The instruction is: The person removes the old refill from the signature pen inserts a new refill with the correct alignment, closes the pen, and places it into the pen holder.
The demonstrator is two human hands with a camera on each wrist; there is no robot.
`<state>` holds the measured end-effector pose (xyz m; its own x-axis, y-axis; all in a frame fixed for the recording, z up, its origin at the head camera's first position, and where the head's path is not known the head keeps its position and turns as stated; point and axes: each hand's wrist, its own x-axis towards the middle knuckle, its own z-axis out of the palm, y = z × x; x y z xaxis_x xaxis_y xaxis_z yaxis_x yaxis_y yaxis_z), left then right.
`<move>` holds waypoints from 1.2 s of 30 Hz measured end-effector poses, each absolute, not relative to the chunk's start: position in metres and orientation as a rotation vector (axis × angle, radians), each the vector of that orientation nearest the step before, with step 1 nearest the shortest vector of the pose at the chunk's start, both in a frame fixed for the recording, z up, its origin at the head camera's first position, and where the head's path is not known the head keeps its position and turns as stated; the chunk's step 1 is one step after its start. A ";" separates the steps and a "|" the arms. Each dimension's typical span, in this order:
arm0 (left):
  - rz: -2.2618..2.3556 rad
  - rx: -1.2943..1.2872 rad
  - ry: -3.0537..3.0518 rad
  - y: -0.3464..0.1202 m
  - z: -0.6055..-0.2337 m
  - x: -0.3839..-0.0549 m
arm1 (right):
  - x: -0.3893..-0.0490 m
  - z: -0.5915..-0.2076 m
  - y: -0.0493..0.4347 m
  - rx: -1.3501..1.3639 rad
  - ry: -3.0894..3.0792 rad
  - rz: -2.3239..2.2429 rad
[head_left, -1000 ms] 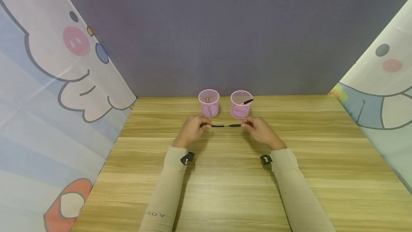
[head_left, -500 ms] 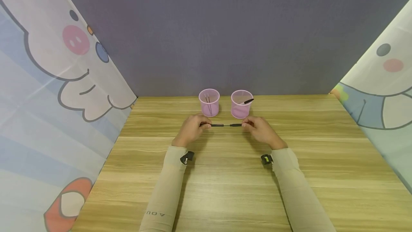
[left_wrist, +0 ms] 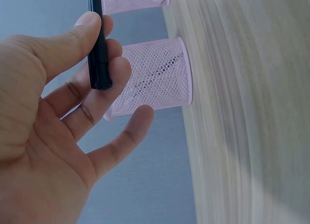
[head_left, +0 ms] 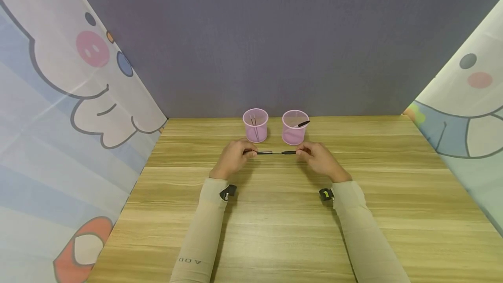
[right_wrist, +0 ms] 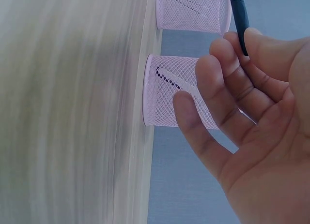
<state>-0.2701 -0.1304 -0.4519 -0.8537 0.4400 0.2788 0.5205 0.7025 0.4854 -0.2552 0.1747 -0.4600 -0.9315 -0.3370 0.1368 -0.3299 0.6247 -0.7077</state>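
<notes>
Slightly farther apart now, the round black tube (head_left: 264,153) and slim black handle (head_left: 288,153) are near pink mesh cups (head_left: 294,137) in head view, left wrist shows the left hand (left_wrist: 58,146) pinching the tube, and right wrist the right hand (right_wrist: 261,146) pinching the handle.

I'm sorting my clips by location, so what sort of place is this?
Probably an indoor workspace, perhaps a screened-off booth: a wood-grain table against a plain grey backdrop, with cartoon-printed sheets on both sides.
</notes>
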 end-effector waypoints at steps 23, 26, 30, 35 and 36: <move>-0.864 -0.777 -2.760 -0.134 -0.450 -0.271 | -0.256 -0.459 0.178 -0.586 2.812 -1.237; -0.870 -0.781 -2.759 -0.134 -0.450 -0.271 | -0.257 -0.460 0.179 -0.589 2.814 -1.239; -0.869 -0.776 -2.760 -0.135 -0.451 -0.271 | -0.257 -0.461 0.180 -0.586 2.814 -1.242; -0.856 -0.767 -2.765 -0.136 -0.450 -0.271 | -0.257 -0.460 0.181 -0.574 2.805 -1.250; -0.855 -0.767 -2.766 -0.137 -0.450 -0.271 | -0.257 -0.460 0.181 -0.573 2.805 -1.250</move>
